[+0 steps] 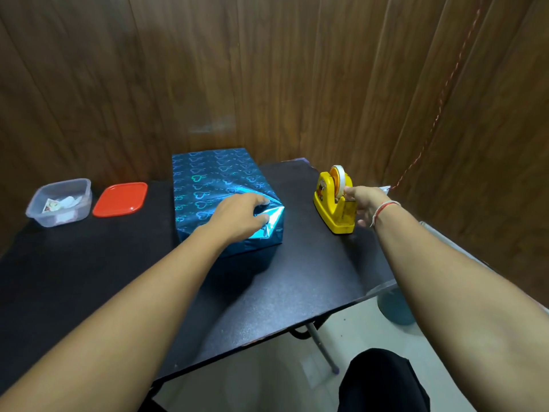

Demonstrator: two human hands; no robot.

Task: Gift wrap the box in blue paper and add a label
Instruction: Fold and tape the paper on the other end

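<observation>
A box wrapped in shiny blue heart-patterned paper lies on the black table. My left hand presses down on the folded paper flap at the box's near right corner. A yellow tape dispenser with a white tape roll stands to the right of the box. My right hand is at the dispenser's cutter end, fingers pinched at the tape's end. A clear plastic container holding small paper labels sits at the far left.
A red lid lies next to the clear container. Wooden wall panels stand close behind the table. The table's right edge drops off to a white floor, with a metal table leg and my dark-clothed knee below.
</observation>
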